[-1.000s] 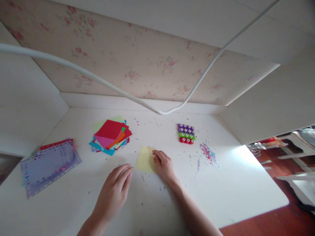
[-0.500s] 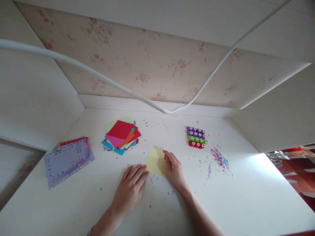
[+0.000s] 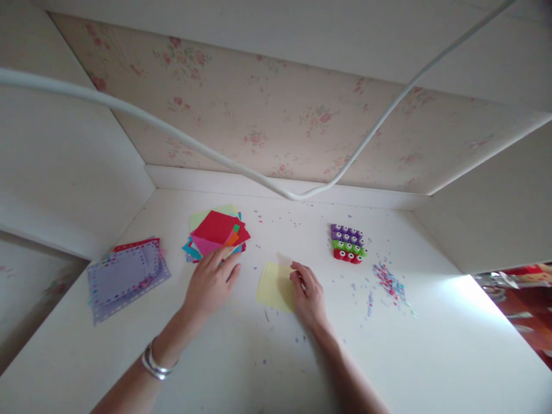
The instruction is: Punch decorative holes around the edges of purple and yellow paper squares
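My left hand (image 3: 211, 280), a silver bracelet (image 3: 157, 362) on its wrist, reaches over the near edge of a pile of coloured paper sheets (image 3: 215, 227). Its fingers are stretched out and the thumb stands apart; I cannot tell whether the tips touch the pile. A pale yellow sheet of paper (image 3: 273, 287) lies flat on the table before me. Over that sheet's right edge rests my right hand (image 3: 309, 293), fingers loosely curled and partly apart, holding nothing that I can see. The hand hides the sheet's right side.
Purple paper with punched borders (image 3: 125, 282) is stacked at the left. Small purple, green and red blocks with eye-like tops (image 3: 346, 242) stand at the right, beside a scatter of tiny paper bits (image 3: 390, 284). A white cable (image 3: 194, 150) hangs across the view above the white table (image 3: 267, 385).
My left hand has moved from beside the yellow sheet, up and left to the coloured pile. My right hand stays at the sheet. The view has shifted, so things appear farther right.
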The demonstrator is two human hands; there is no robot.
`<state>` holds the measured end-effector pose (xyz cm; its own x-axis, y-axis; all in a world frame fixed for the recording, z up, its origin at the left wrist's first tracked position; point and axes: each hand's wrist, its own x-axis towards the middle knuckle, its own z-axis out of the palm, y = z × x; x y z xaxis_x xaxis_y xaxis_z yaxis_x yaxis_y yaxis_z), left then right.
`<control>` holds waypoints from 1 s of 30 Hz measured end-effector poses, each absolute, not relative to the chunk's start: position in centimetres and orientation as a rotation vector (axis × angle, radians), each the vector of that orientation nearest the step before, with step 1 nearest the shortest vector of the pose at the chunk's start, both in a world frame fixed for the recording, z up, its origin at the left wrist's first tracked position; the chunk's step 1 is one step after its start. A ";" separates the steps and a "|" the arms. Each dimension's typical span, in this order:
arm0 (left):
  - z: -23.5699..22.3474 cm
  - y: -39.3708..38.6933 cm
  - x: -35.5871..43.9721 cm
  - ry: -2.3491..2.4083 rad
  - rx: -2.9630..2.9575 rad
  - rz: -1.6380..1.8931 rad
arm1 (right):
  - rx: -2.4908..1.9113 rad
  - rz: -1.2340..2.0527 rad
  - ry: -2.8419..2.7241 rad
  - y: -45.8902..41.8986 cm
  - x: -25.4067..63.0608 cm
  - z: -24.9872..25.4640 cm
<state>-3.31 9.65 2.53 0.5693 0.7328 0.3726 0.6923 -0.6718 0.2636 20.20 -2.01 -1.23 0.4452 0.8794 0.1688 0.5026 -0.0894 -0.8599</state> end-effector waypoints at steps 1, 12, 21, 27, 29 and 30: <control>2.6 11.0 -3.4 1.308 2.714 0.666 | -1.739 0.500 -1.185 -2.0 20.2 -1.3; 0.2 15.8 -5.7 1.294 2.645 0.230 | -1.692 0.540 -1.151 -1.9 20.3 -1.5; 1.1 16.7 -7.8 1.191 2.530 0.087 | -1.709 0.537 -1.207 -1.9 20.2 -1.2; 1.1 15.2 -7.6 1.250 2.607 0.188 | -1.696 0.542 -1.179 -1.9 20.2 -1.4; 1.3 14.6 -7.3 1.291 2.604 0.249 | -1.685 0.558 -1.122 -2.0 20.2 -1.5; 1.4 14.4 -7.0 1.305 2.597 0.297 | -1.679 0.571 -1.076 -2.1 20.2 -1.5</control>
